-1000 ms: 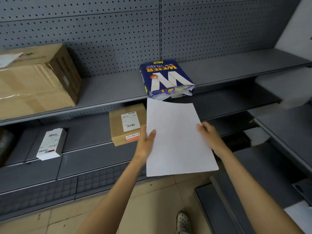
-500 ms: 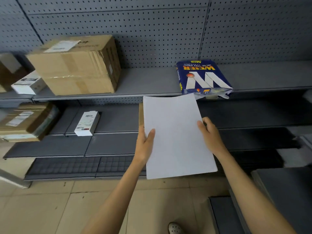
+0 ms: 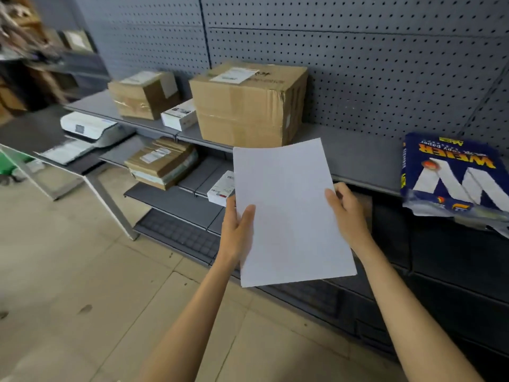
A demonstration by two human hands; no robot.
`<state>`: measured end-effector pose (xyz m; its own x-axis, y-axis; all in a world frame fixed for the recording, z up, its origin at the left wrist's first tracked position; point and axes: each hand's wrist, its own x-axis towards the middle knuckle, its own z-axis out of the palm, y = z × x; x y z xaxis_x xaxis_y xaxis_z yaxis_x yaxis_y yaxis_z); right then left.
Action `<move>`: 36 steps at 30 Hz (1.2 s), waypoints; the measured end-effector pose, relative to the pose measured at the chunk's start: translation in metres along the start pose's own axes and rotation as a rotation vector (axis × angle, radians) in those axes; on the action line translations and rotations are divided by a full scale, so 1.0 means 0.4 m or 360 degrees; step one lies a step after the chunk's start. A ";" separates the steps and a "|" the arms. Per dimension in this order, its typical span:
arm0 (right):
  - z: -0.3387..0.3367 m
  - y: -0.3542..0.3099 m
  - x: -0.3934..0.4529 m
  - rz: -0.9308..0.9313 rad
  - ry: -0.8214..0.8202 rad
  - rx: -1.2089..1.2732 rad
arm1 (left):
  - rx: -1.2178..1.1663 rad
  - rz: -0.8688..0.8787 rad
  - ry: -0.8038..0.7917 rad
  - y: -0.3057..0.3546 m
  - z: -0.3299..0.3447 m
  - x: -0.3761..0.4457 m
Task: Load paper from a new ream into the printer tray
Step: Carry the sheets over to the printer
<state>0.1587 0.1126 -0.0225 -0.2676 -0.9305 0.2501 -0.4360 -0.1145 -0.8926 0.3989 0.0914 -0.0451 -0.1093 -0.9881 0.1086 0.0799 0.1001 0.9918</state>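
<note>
I hold a stack of white paper (image 3: 292,213) in front of me, tilted slightly. My left hand (image 3: 237,230) grips its left edge with the thumb on top. My right hand (image 3: 345,213) grips its right edge. The opened blue ream wrapper (image 3: 451,175) lies on the upper grey shelf at the far right, its torn end facing me. A white printer (image 3: 88,126) sits on a dark table at the left, with sheets (image 3: 67,151) lying in front of it.
Grey metal shelves (image 3: 363,161) with a pegboard back run along the wall. Three cardboard boxes (image 3: 248,103) and small white boxes (image 3: 179,117) stand on them. The table's metal leg (image 3: 110,205) stands on the tiled floor (image 3: 82,271) to my left.
The view has swung left: the ream wrapper has slid to the right edge and the printer and table have come into sight. Both hands keep the same hold on the paper.
</note>
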 end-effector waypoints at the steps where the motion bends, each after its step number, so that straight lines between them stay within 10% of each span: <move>1: 0.021 -0.010 0.016 -0.0010 -0.0053 0.0018 | 0.0017 0.0008 0.0046 0.005 -0.019 0.001; 36: 0.719 -0.304 -0.002 -0.0375 -0.1286 0.0404 | 0.0149 0.0019 0.1386 0.034 -0.589 -0.291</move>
<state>0.4593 0.0273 -0.0220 0.5370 -0.8237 0.1822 -0.1730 -0.3190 -0.9318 0.6460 0.1801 -0.0603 0.6895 -0.7212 0.0663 -0.0099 0.0822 0.9966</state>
